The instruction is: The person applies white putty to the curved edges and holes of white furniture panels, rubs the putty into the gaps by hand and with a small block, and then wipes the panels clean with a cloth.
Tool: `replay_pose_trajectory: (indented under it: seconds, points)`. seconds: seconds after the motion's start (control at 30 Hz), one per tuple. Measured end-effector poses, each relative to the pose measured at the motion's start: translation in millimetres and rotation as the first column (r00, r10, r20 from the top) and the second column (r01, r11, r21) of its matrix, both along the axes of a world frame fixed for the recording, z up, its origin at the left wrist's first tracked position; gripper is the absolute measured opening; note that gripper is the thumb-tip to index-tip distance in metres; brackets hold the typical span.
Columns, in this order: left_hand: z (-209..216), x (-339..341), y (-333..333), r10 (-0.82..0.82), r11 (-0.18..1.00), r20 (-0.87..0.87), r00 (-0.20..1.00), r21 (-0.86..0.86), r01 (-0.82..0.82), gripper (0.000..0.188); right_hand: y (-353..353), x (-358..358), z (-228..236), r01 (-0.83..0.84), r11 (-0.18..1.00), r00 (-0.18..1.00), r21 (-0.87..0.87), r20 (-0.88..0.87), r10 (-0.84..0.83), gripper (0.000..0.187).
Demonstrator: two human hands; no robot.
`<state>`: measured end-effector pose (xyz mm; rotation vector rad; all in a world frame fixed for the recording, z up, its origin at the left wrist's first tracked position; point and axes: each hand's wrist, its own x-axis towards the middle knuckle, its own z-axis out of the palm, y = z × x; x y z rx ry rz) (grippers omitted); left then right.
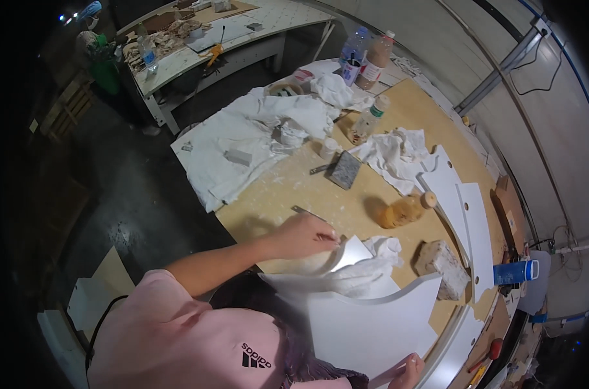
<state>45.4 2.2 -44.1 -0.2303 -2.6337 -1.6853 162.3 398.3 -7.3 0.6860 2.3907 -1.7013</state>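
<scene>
A white curved panel [372, 327] lies in front of me at the table's near side, with a concave cut-out in its far edge. My right hand [408, 373] is closed around the panel's near right edge. A crumpled white cloth [365, 275] covers part of the far edge. Just beyond the cloth's left end, my left hand [302, 235] has its fingers curled together; what they hold, if anything, is hidden. Past its knuckles shows a thin grey strip [309, 212]; whether the hand touches it I cannot tell.
A bottle of amber liquid [404, 212], a grey sanding block [344, 170] and a stained whitish block [441, 268] stand beyond the panel. More white panels [474, 227] lie along the right. Plastic bottles [376, 59] and white cloths [242, 142] are farther back. Another person [103, 61] stands far left.
</scene>
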Motion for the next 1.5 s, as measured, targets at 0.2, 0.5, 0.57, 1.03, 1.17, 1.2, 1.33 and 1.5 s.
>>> replay_pose_trajectory:
  seconds: [0.2,0.5,0.57,1.03,1.17,1.2,1.33,1.5]
  points:
    - [-85.0,-28.0,-162.8,0.360,0.931,0.083,0.929,0.034,-0.363,0.016,-52.8,-0.3,-26.8,0.003,0.997,0.987,-0.073,0.161,0.008,0.035]
    - [-96.7,-29.0,-267.0,0.370,0.697,-0.383,0.847,-0.488,-0.525,0.017,-120.7,-31.5,-2.5,0.016,0.959,0.984,0.283,0.167,-0.066,0.037]
    - [-103.3,-29.4,-263.9,0.436,0.726,-0.326,0.838,-0.422,-0.542,0.019,-119.3,-35.6,-6.9,0.031,0.967,0.984,0.251,0.161,-0.073,0.038]
    - [-122.3,-20.7,-256.0,0.360,0.717,-0.299,0.884,-0.517,-0.468,0.030,-98.6,-59.5,-20.4,-0.011,0.985,0.981,0.170,-0.191,0.044,0.043]
    - [-18.7,-28.5,-166.8,0.226,0.974,-0.225,0.948,0.028,-0.226,0.034,-93.8,-65.6,-15.9,-0.127,0.977,0.977,0.169,-0.148,0.152,0.043]
    - [5.3,-25.8,-142.0,0.084,0.992,-0.263,0.961,0.112,-0.056,0.034,-90.7,-67.1,-17.4,-0.145,0.972,0.978,0.185,-0.124,0.169,0.042]
    - [67.2,-6.5,-82.1,-0.357,0.915,-0.455,0.816,0.002,0.403,0.029,-94.6,-70.0,-17.6,-0.187,0.961,0.973,0.203,-0.095,0.210,0.041]
    - [63.3,-19.8,-48.3,-0.312,0.939,-0.571,0.760,-0.062,0.338,0.034,-92.6,-64.7,-28.8,-0.218,0.946,0.956,0.238,-0.144,0.256,0.039]
